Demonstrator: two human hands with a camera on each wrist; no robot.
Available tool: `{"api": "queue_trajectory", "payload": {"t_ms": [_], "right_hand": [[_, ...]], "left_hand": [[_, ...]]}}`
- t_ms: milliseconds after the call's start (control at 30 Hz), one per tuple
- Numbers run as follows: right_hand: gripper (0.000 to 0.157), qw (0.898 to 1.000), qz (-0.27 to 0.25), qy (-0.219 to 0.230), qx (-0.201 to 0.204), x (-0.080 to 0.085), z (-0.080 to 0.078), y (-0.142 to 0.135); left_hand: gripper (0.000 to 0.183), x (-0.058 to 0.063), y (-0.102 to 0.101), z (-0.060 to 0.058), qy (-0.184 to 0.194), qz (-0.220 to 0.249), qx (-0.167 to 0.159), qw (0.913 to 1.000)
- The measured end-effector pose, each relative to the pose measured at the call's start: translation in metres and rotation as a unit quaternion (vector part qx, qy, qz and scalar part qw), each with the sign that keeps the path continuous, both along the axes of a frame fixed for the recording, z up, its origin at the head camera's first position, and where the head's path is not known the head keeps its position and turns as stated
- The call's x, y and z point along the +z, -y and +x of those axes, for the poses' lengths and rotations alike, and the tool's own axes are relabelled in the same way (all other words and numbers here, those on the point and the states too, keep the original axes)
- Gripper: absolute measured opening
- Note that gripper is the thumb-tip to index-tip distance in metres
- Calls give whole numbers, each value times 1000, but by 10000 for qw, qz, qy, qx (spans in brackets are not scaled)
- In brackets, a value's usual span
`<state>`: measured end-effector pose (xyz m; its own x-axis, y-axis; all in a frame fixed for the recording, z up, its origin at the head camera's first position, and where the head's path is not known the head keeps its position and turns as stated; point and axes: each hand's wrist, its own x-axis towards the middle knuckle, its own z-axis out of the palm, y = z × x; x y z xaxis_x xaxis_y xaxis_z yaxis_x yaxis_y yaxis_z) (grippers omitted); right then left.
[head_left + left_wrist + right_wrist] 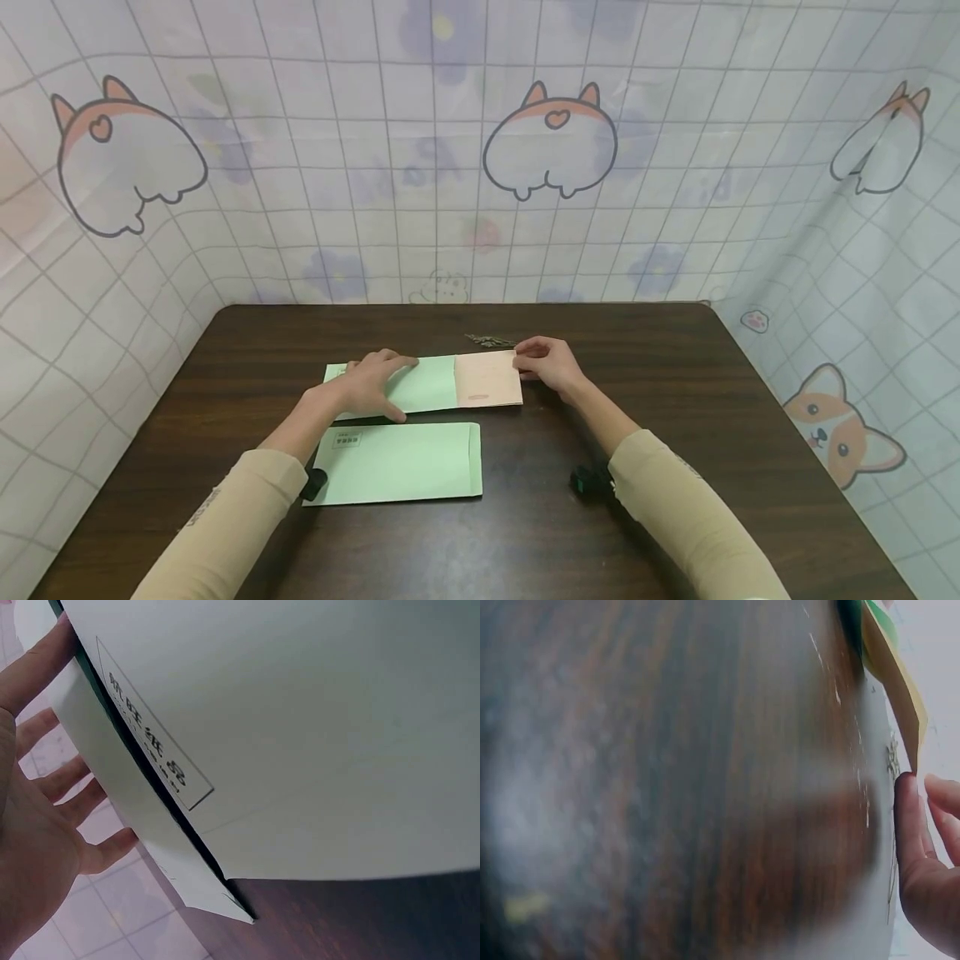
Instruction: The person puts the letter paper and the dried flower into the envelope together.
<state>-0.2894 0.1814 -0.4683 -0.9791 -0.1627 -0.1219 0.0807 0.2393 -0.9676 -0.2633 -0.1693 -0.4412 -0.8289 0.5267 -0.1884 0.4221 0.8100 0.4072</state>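
Note:
A pale pink card (487, 379) sticks out from the right end of a light green envelope (423, 385), its other end hidden inside. My left hand (367, 383) lies across this envelope with the fingers spread and the thumb toward its near edge. At the card's right edge, my right hand (547, 364) pinches it between thumb and fingers. In the right wrist view the card's edge (907, 705) meets the fingertips (907, 784). Closer to me lies a second green envelope (397, 462), flat, with a printed box at its upper left.
A small dried sprig (491, 341) lies just beyond the card, near my right hand. Everything rests on a dark wooden table (645, 533). A patterned cloth (420, 167) hangs along the back and both sides.

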Motion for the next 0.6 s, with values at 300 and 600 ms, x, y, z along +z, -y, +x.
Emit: {"api": "queue_trajectory", "payload": {"t_ms": [300,600], "right_hand": [[32,9994,-294,26,200,2,4,8],[35,9992,-353,66,162,2,6,18]], "left_hand": [[94,-1,0,-2,-42,-14,0,10000],[95,-2,0,-1,-42,-33,16,10000]]}}
